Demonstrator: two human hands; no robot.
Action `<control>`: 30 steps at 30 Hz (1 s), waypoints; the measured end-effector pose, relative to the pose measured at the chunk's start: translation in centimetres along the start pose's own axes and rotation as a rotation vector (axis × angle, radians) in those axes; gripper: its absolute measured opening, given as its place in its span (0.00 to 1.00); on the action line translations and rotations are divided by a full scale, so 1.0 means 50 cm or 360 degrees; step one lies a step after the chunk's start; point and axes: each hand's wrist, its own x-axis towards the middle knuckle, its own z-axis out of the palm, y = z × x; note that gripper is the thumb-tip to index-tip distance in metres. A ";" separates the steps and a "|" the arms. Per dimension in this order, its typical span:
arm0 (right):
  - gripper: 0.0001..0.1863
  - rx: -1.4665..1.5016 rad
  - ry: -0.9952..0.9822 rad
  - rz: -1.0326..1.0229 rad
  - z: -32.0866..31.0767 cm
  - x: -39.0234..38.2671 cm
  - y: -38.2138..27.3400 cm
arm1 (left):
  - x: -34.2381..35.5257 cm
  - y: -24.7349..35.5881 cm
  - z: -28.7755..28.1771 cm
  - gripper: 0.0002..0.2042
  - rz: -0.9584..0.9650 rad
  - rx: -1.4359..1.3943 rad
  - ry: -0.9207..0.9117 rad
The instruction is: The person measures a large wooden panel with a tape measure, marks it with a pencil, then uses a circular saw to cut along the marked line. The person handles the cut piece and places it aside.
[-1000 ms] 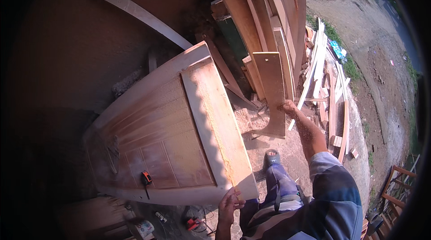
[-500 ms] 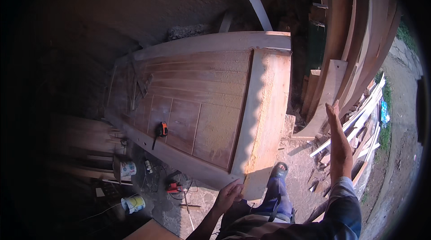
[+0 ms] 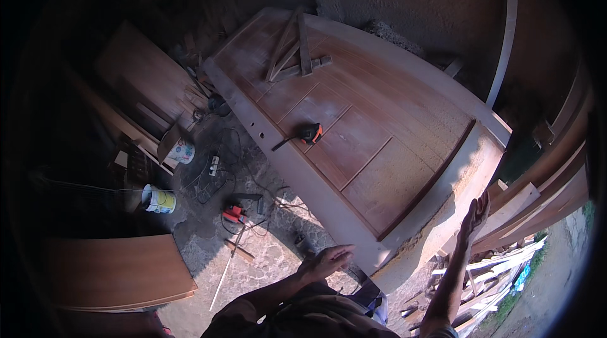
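A large wooden door (image 3: 395,120) with sunken panels lies in front of me, sawdust scattered over its near panels and sunlit end rail. Close to its near corner, my left hand (image 3: 329,261) is held with fingers stretched out and nothing in them; whether it touches the door edge I cannot tell. My right hand (image 3: 475,215) is raised beside the right end of the door, flat and holding nothing. A black and orange tape measure (image 3: 310,134) rests on the door's left part. Farther up lies a triangular assembly of wooden strips (image 3: 303,44).
On the floor to the left are a red power tool (image 3: 235,214) with cables, a yellow-and-white bucket (image 3: 158,199) and another bucket (image 3: 181,151). Wooden panels (image 3: 126,268) stand at lower left. Long boards (image 3: 544,192) and scrap strips (image 3: 487,281) lie on the right.
My view has swung left, so the door appears turned and more of the left floor shows. My left hand's fingers, bent at the door corner before, are now stretched out; the right stays raised.
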 end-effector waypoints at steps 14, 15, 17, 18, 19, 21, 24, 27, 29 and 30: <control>0.32 -0.0901 -0.1060 -0.0348 1.018 -0.283 -0.320 | -0.346 -0.151 -0.707 0.20 0.0159 0.0254 0.0983; 0.32 -0.1007 -0.1169 -0.0373 1.048 -0.278 -0.320 | -0.377 -0.164 -0.749 0.21 0.0146 0.0272 0.1074; 0.30 -0.1198 -0.1344 -0.0092 1.092 -0.281 -0.321 | -0.433 -0.196 -0.815 0.22 0.0096 0.0166 0.1245; 0.29 -0.1264 -0.1271 0.0006 1.114 -0.282 -0.322 | -0.457 -0.212 -0.839 0.23 0.0087 0.0051 0.1315; 0.28 -0.1329 -0.1197 0.0105 1.131 -0.279 -0.323 | -0.475 -0.228 -0.857 0.24 -0.0015 -0.0015 0.1429; 0.27 -0.1464 -0.1194 0.0148 1.158 -0.269 -0.323 | -0.494 -0.258 -0.890 0.24 -0.0058 -0.0161 0.1494; 0.26 -0.1569 -0.1266 0.0123 1.181 -0.254 -0.320 | -0.491 -0.289 -0.928 0.25 -0.0193 -0.0351 0.1502; 0.25 -0.1543 -0.1062 0.0152 1.177 -0.234 -0.310 | -0.455 -0.292 -0.972 0.25 -0.0186 -0.0462 0.1424; 0.25 -0.1675 -0.0995 0.0000 1.175 -0.211 -0.304 | -0.421 -0.280 -1.009 0.24 -0.0120 -0.0485 0.1381; 0.25 -0.1613 -0.0988 0.0151 1.171 -0.195 -0.301 | -0.402 -0.271 -1.032 0.24 -0.0083 -0.0469 0.1355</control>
